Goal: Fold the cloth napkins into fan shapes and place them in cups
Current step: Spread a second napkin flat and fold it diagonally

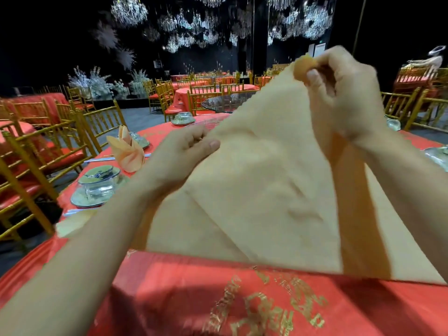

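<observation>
A large peach cloth napkin (261,190) hangs in front of me above the red tablecloth (181,299). My right hand (344,98) pinches its top corner and holds it high. My left hand (186,149) grips the napkin's left edge lower down, thumb on the near side. The cloth shows fold creases, and its bottom edge brushes the table. A folded peach napkin (127,154) stands upright at a place setting to the left. A glass cup (99,184) with a lid sits on a saucer nearer to me on the left.
More lidded cups (183,118) on saucers ring the round table, and a glass turntable (228,103) sits behind the napkin. Gold chairs (48,146) with red cushions crowd the left side. Wrapped chopsticks (99,159) lie beside the folded napkin. Other red tables fill the dark hall.
</observation>
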{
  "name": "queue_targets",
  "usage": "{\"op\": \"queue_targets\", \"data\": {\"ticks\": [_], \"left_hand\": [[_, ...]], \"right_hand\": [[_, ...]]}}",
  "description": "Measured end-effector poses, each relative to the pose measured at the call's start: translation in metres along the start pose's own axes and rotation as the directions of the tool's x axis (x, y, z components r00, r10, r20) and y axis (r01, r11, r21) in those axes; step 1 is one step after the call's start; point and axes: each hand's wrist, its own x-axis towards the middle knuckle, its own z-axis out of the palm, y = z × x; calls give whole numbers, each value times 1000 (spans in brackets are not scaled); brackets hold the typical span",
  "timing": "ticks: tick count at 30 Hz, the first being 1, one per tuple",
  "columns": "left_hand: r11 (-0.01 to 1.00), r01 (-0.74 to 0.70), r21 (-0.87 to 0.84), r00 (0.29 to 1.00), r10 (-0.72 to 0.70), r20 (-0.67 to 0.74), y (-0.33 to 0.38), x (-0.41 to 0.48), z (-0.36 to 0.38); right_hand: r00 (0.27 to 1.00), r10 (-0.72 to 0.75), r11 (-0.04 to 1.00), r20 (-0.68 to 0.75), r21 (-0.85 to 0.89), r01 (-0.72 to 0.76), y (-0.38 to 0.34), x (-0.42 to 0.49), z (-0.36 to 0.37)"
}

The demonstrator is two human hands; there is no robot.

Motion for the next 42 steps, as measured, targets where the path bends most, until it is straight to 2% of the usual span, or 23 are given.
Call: {"op": "queue_targets", "data": {"ticks": [1, 4, 9, 12, 13, 16, 19, 21, 22, 23, 24, 25, 26, 28, 30, 31, 33, 38, 40, 42], "left_hand": [[999, 48, -25, 998, -47, 28, 2, 3, -4], [987, 80, 143, 991, -94, 99, -10, 11, -1], [927, 195, 322, 930, -278, 239, -74, -2, 39], [821, 311, 479, 876, -442, 190, -103, -19, 61], [800, 281, 530, 879, -436, 192, -109, -26, 68], [845, 97, 526, 923, -274, 269, -101, -49, 87], [878, -1, 479, 859, -244, 449, -76, -75, 107], [828, -101, 552, 864, -203, 462, -77, -90, 124], [822, -38, 569, 830, -292, 476, -74, -92, 126], [813, -12, 582, 840, -307, 447, -69, -93, 126], [802, 14, 597, 812, -358, 461, -68, -93, 127], [785, -37, 619, 832, -319, 454, -75, -96, 134], [783, -31, 622, 780, -370, 505, -80, -97, 137], [782, 3, 623, 758, -408, 508, -80, -96, 136], [788, 7, 616, 766, -400, 503, -82, -96, 136], [770, -37, 637, 775, -381, 505, -79, -96, 134], [746, -42, 665, 823, -351, 446, -81, -97, 135], [780, -21, 625, 811, -353, 468, -89, -104, 141], [777, -4, 630, 808, -369, 460, -88, -103, 140], [775, -9, 632, 816, -360, 452, -89, -105, 140]], "right_hand": [[999, 17, 999, 39, -29, -16, -1, 7, 1], [972, 85, 989, 221, -137, -56, 6, 18, 24], [831, 226, 962, 509, -249, -109, 42, -25, 102], [758, 252, 956, 601, -276, -99, 57, -65, 136], [743, 256, 956, 619, -275, -101, 61, -76, 144], [724, 284, 950, 629, -288, -122, 69, -94, 158], [752, 311, 937, 580, -321, -139, 77, -92, 163], [778, 311, 936, 547, -317, -151, 80, -86, 164], [786, 315, 937, 532, -305, -170, 81, -82, 164], [788, 329, 937, 520, -284, -204, 81, -79, 165], [786, 355, 932, 507, -262, -252, 82, -75, 165], [778, 386, 921, 496, -251, -298, 83, -72, 167], [773, 404, 914, 488, -252, -319, 85, -71, 168], [769, 404, 913, 496, -275, -302, 89, -74, 171], [736, 401, 916, 545, -262, -305, 91, -81, 172], [714, 401, 916, 574, -246, -317, 91, -86, 171], [693, 402, 915, 599, -228, -334, 92, -94, 165], [709, 463, 879, 532, -171, -446, 96, -123, 124], [680, 525, 847, 512, -235, -477, 103, -140, 100], [601, 605, 796, 523, -369, -480, 114, -157, 76]]}}
